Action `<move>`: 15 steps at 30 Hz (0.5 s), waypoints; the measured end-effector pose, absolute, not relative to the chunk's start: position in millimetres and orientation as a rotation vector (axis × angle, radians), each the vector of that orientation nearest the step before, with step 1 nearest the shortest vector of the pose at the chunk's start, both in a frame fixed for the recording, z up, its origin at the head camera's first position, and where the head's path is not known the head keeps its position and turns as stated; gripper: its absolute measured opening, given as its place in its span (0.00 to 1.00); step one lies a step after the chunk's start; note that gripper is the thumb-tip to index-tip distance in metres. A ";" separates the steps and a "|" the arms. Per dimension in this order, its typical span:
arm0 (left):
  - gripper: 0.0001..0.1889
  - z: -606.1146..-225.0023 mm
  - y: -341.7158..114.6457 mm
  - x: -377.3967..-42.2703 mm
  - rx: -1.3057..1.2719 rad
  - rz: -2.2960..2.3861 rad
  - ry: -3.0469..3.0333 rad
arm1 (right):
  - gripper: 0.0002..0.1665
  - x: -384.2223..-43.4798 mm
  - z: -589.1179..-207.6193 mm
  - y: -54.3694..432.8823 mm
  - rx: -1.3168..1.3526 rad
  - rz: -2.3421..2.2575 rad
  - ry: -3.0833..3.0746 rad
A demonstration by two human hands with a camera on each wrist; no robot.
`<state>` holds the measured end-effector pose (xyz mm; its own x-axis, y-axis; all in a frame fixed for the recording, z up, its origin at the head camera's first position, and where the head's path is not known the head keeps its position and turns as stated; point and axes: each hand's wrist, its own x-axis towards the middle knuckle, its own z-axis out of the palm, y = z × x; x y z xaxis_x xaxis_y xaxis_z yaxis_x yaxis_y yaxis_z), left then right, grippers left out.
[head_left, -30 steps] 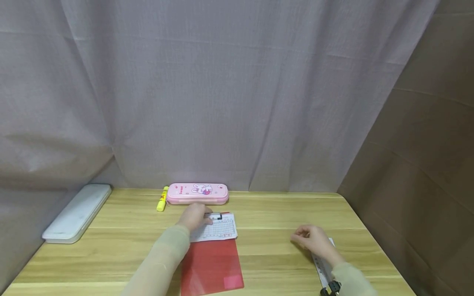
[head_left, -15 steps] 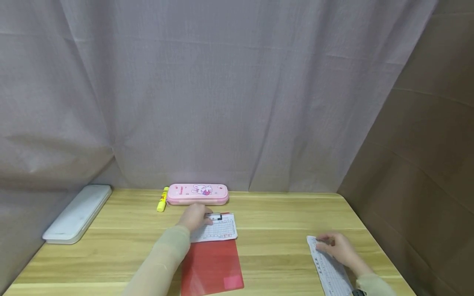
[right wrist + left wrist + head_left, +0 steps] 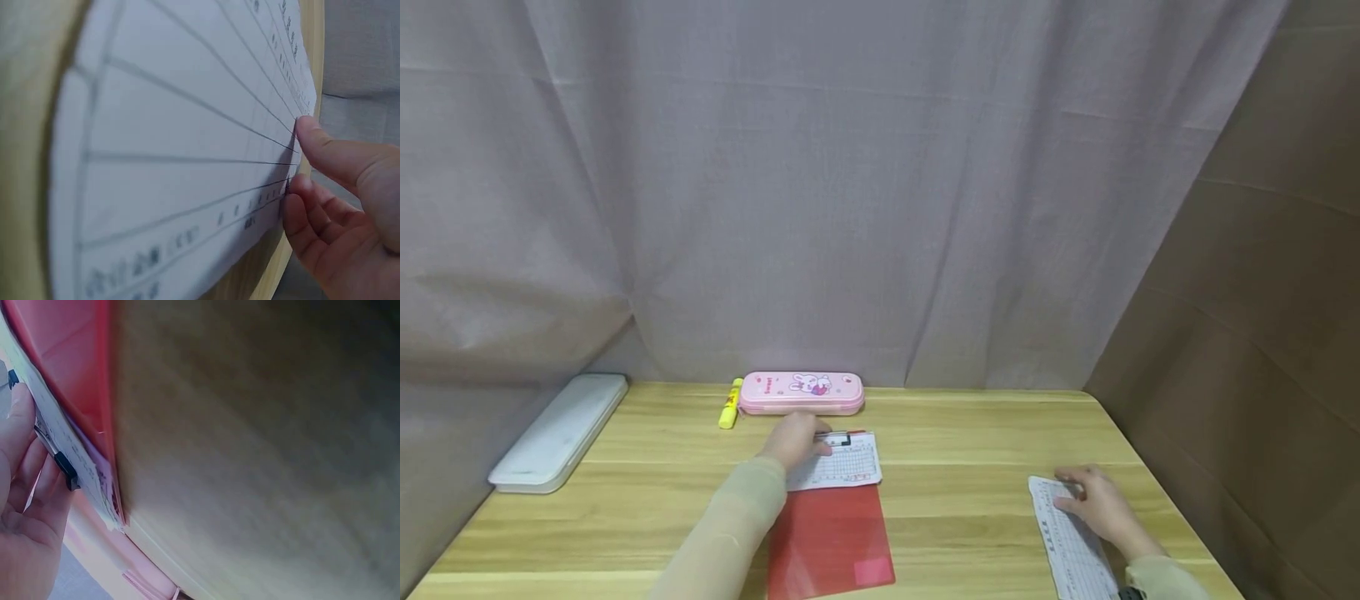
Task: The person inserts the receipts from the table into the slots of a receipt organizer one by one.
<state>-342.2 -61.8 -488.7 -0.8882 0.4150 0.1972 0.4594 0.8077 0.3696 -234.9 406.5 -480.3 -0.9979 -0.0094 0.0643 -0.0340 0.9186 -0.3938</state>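
My left hand (image 3: 793, 442) holds the metal clip (image 3: 53, 450) with black ends at the top of a red clip folder (image 3: 831, 542). In the left wrist view, the thumb lies near one black end and the other fingers are partly hidden behind the clip. A small stack of printed forms (image 3: 850, 467) lies against the red folder at the clip. To the right, my right hand (image 3: 1097, 504) pinches the far edge of a long white printed form (image 3: 1071, 542). The right wrist view shows its ruled lines, with thumb and fingertips (image 3: 306, 131) at the edge.
Behind the left hand lies a pink pencil case (image 3: 801, 393) with a rabbit picture, a yellow glue stick (image 3: 730, 404) beside it. A long white case (image 3: 561, 433) rests along the left edge of the wooden table (image 3: 955, 442). Grey curtains (image 3: 850, 208) stand behind.
My right hand has moved right, and more of the printed form shows beside it, turned more into view. The left hand stays on the clip.
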 end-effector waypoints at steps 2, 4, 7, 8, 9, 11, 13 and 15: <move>0.16 -489.2 -61.9 -342.7 -0.696 -0.647 -2.886 | 0.28 -235.0 -481.1 407.2 0.041 0.612 -3.025; 0.16 -489.3 -62.2 -343.0 -0.691 -0.651 -2.887 | 0.28 -235.6 -481.6 407.6 0.045 0.609 -3.033; 0.16 -490.2 -62.9 -343.1 -0.704 -0.647 -2.864 | 0.27 -237.2 -481.8 407.8 0.027 0.618 -3.040; 0.16 -490.5 -62.9 -343.2 -0.701 -0.651 -2.862 | 0.27 -237.8 -481.8 407.8 0.014 0.620 -3.042; 0.16 -490.6 -62.9 -343.1 -0.698 -0.657 -2.861 | 0.27 -237.8 -482.0 407.7 0.010 0.621 -3.038; 0.16 -490.7 -62.9 -342.7 -0.693 -0.686 -2.856 | 0.25 -237.0 -483.0 407.6 0.006 0.625 -3.020; 0.16 -491.0 -62.9 -342.4 -0.677 -0.725 -2.858 | 0.21 -235.2 -484.9 407.6 0.020 0.619 -2.986; 0.16 -491.6 -63.2 -341.9 -0.677 -0.744 -2.853 | 0.17 -233.3 -486.6 407.5 0.036 0.617 -2.955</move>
<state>-341.9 -63.2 -491.6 -0.8933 0.3923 0.2193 0.4494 0.7794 0.4365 -233.3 407.5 -486.6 -0.9922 0.0017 0.1247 -0.0484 0.9164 -0.3974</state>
